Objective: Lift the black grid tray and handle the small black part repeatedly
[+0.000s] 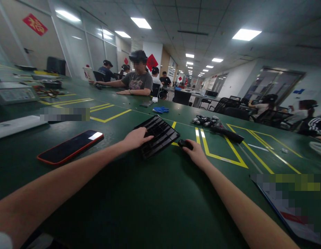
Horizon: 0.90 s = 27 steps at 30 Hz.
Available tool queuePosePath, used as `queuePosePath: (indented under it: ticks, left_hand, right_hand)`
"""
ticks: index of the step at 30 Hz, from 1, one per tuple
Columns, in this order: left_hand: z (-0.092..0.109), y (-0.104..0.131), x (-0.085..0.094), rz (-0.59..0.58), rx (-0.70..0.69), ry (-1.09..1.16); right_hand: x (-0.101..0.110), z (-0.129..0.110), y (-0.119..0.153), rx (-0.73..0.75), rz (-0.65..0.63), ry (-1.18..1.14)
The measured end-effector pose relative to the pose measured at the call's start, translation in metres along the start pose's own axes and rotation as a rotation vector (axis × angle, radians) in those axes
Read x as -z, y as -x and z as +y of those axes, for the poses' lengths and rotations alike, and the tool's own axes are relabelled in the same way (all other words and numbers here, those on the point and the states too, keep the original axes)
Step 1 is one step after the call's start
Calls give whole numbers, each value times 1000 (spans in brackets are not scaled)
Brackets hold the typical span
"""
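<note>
My left hand (136,138) is closed on the left edge of a black compartment tray (162,133), thumb on its upper face. The tray has ribs dividing it into cells and is tilted over the green table (160,204). Just right of the tray, my right hand (196,154) is closed around a small black object (185,144). Fingers hide part of that object, so its kind does not show. A gap separates it from the tray's right corner.
A phone in an orange case (69,148) lies to the left. Blue gloves (160,109) are beyond the tray; black cables with metal connectors (205,121) lie to the right. Yellow tape (222,159) marks the tabletop. A person in a cap (137,77) sits across the table.
</note>
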<state>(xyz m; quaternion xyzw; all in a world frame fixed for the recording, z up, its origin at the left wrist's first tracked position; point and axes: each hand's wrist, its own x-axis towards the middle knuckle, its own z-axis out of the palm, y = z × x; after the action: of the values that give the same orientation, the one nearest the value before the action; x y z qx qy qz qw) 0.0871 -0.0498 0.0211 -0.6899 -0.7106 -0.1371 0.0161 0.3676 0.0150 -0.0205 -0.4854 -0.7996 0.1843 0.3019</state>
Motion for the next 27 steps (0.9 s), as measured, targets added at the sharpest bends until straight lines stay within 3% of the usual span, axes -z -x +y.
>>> queuePosePath:
  ticks: [4,7,17,23,25,27]
  left_hand:
    - [44,9,-18,82,-153,276]
    - [56,11,-29,133,-176,414]
    - [54,24,-37,98,-276,649]
    - [60,27,-33,35,-232,582]
    - [59,24,-29,19,-152,711]
    - [56,20,-23,-12,45,942]
  right_hand:
    - [-26,-22,7,181,-77,-473]
    - [-31,-22,10,226,-113,-577]
    - [-23,-22,18,292,-176,-549]
    - [-18,-36,21,524,-141,-326]
    - [-17,-38,22,564,-132,-258]
    - [-16,-39,23,577,-133,-223]
